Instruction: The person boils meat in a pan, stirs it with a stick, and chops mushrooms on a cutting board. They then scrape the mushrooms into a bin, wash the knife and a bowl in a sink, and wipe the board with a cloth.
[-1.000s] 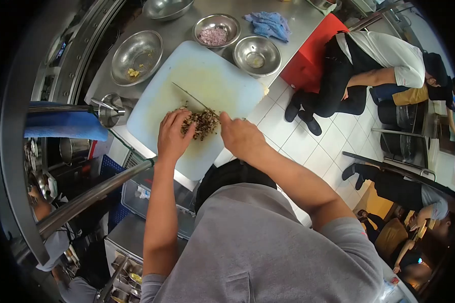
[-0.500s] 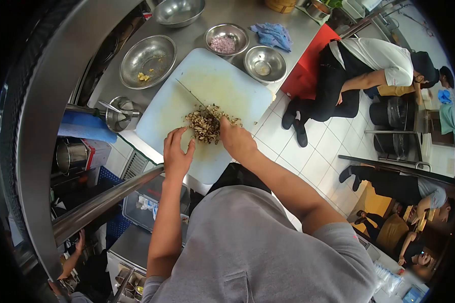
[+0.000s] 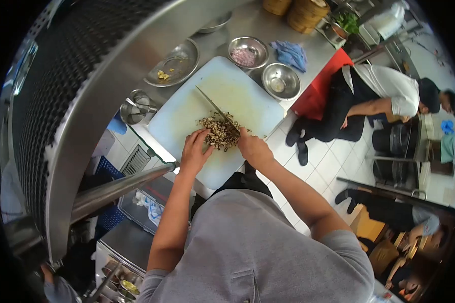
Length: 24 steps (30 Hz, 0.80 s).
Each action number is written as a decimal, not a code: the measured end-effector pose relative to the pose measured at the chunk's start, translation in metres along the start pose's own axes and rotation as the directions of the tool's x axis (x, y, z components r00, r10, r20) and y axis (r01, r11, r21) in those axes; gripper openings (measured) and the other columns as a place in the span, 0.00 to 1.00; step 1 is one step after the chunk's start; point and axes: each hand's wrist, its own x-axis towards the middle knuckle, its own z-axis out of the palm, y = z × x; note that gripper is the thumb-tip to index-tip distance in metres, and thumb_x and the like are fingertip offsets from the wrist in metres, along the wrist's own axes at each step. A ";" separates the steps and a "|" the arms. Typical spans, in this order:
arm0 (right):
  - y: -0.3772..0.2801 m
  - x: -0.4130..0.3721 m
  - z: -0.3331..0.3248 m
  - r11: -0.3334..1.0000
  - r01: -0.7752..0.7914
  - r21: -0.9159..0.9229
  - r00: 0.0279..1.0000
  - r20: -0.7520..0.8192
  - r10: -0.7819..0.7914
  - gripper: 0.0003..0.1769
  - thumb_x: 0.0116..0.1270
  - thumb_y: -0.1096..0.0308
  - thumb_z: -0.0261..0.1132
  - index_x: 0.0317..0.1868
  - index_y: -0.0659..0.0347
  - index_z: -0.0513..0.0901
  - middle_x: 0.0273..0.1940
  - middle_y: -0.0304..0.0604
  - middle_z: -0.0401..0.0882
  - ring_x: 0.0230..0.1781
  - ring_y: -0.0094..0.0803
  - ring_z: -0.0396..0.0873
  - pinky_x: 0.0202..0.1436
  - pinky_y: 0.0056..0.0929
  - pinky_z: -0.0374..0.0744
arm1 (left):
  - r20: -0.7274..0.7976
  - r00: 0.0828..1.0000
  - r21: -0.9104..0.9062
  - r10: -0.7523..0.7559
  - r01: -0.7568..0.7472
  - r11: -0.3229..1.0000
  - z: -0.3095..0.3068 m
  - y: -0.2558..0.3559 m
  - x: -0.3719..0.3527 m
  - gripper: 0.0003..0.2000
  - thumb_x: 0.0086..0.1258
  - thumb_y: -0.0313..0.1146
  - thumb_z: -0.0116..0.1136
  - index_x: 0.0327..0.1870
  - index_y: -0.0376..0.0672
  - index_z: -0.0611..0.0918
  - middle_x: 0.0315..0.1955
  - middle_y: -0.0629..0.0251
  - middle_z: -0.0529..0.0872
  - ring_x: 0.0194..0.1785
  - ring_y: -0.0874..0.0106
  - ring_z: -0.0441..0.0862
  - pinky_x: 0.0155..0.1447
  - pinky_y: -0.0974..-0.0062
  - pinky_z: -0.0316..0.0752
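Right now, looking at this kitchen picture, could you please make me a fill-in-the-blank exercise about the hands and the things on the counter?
1. The right hand grips a ____, its blade over the chopped pile.
2. The left hand rests at the edge of the pile, which lies on a pale cutting ____.
3. Beside the bowl of pink bits lies a crumpled ____ cloth.
Missing words: knife; board; blue.

one cutting board (image 3: 237,86), one knife (image 3: 212,105), one heap of chopped bits (image 3: 220,134), two hands at it: left hand (image 3: 194,151), right hand (image 3: 255,149). on the worktop (image 3: 258,20) three steel bowls (image 3: 174,68) (image 3: 247,50) (image 3: 280,81), a fourth half hidden (image 3: 215,22), one blue cloth (image 3: 290,53), two bamboo steamers (image 3: 308,12) (image 3: 278,6).
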 end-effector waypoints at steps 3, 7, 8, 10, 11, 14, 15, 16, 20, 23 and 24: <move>-0.001 0.012 -0.007 0.997 0.053 -0.049 0.999 0.014 -0.052 0.12 0.74 0.62 0.53 0.49 0.61 0.68 0.29 0.63 0.83 0.33 0.65 0.83 0.38 0.59 0.82 | 0.034 0.998 0.042 -0.055 0.053 0.998 0.007 0.002 -0.001 0.18 0.62 0.29 0.68 0.53 0.41 0.80 0.47 0.56 0.82 0.55 0.54 0.79 0.58 0.59 0.76; -0.005 0.011 -0.016 0.948 0.313 -0.055 0.946 -0.072 -0.316 0.11 0.73 0.63 0.54 0.48 0.62 0.69 0.30 0.62 0.84 0.33 0.63 0.84 0.37 0.57 0.82 | -0.080 0.971 -0.085 -0.226 0.219 0.972 0.020 0.023 -0.013 0.16 0.63 0.29 0.68 0.51 0.39 0.82 0.45 0.54 0.84 0.49 0.52 0.83 0.53 0.59 0.79; -0.008 0.012 -0.014 0.938 0.341 -0.065 0.939 -0.031 -0.344 0.11 0.73 0.64 0.55 0.47 0.63 0.69 0.31 0.62 0.84 0.33 0.63 0.84 0.38 0.57 0.82 | -0.134 0.956 -0.134 -0.260 0.243 0.961 0.024 0.030 -0.018 0.15 0.63 0.29 0.68 0.50 0.38 0.82 0.44 0.53 0.84 0.47 0.51 0.84 0.52 0.60 0.79; -0.006 0.018 -0.015 0.923 0.377 -0.084 0.926 0.060 -0.372 0.11 0.72 0.65 0.55 0.47 0.63 0.69 0.32 0.62 0.84 0.34 0.62 0.85 0.38 0.55 0.83 | -0.225 0.920 -0.213 -0.321 0.275 0.937 0.033 0.042 -0.026 0.14 0.63 0.28 0.67 0.49 0.38 0.83 0.44 0.52 0.85 0.45 0.51 0.85 0.49 0.61 0.80; -0.006 0.022 -0.018 0.918 0.385 -0.094 0.920 0.111 -0.375 0.11 0.72 0.65 0.55 0.47 0.64 0.69 0.32 0.62 0.84 0.34 0.61 0.85 0.38 0.54 0.83 | -0.263 0.900 -0.241 -0.349 0.289 0.927 0.037 0.046 -0.029 0.13 0.63 0.28 0.67 0.48 0.38 0.83 0.44 0.52 0.85 0.44 0.51 0.85 0.49 0.61 0.81; -0.015 0.012 -0.043 0.897 0.414 -0.151 0.907 0.150 -0.394 0.09 0.72 0.68 0.54 0.46 0.64 0.69 0.32 0.62 0.84 0.34 0.60 0.85 0.38 0.53 0.84 | -0.340 0.880 -0.177 -0.332 0.287 0.941 0.037 0.051 -0.029 0.13 0.63 0.27 0.67 0.47 0.37 0.83 0.44 0.52 0.85 0.44 0.51 0.85 0.48 0.62 0.81; -0.014 0.004 -0.047 0.892 0.417 -0.174 0.906 0.153 -0.394 0.09 0.71 0.68 0.54 0.46 0.64 0.69 0.32 0.62 0.84 0.34 0.59 0.86 0.38 0.53 0.84 | -0.345 0.883 -0.135 -0.318 0.289 0.948 0.039 0.053 -0.032 0.13 0.62 0.27 0.67 0.47 0.37 0.83 0.44 0.52 0.85 0.44 0.52 0.85 0.47 0.62 0.81; -0.009 0.005 -0.040 0.871 0.461 -0.171 0.884 0.179 -0.432 0.09 0.71 0.69 0.54 0.46 0.64 0.69 0.31 0.62 0.84 0.34 0.59 0.86 0.37 0.53 0.84 | -0.366 0.879 -0.129 -0.305 0.276 0.952 0.041 0.055 -0.034 0.13 0.62 0.27 0.67 0.47 0.37 0.83 0.44 0.53 0.85 0.44 0.52 0.85 0.48 0.62 0.80; 0.000 0.012 -0.030 0.812 0.563 -0.155 0.820 0.231 -0.524 0.09 0.71 0.69 0.53 0.47 0.64 0.69 0.30 0.62 0.84 0.33 0.60 0.86 0.36 0.53 0.84 | -0.389 0.892 -0.021 -0.230 0.241 0.970 0.045 0.053 -0.032 0.11 0.62 0.26 0.67 0.45 0.39 0.83 0.44 0.56 0.84 0.47 0.53 0.83 0.51 0.62 0.79; -0.003 -0.006 -0.053 0.850 0.490 -0.191 0.853 0.305 -0.424 0.09 0.72 0.69 0.54 0.47 0.64 0.70 0.34 0.62 0.85 0.38 0.58 0.86 0.41 0.53 0.85 | -0.327 0.930 0.062 -0.170 0.201 0.978 0.041 0.051 -0.033 0.11 0.61 0.26 0.67 0.44 0.39 0.84 0.44 0.58 0.84 0.48 0.55 0.83 0.52 0.63 0.79; -0.005 -0.013 -0.057 0.870 0.444 -0.217 0.871 0.331 -0.362 0.08 0.72 0.69 0.54 0.47 0.63 0.71 0.36 0.62 0.85 0.40 0.58 0.87 0.44 0.53 0.85 | -0.305 0.943 0.102 -0.132 0.171 0.980 0.039 0.049 -0.033 0.10 0.61 0.25 0.67 0.44 0.39 0.84 0.44 0.58 0.84 0.49 0.56 0.82 0.52 0.63 0.79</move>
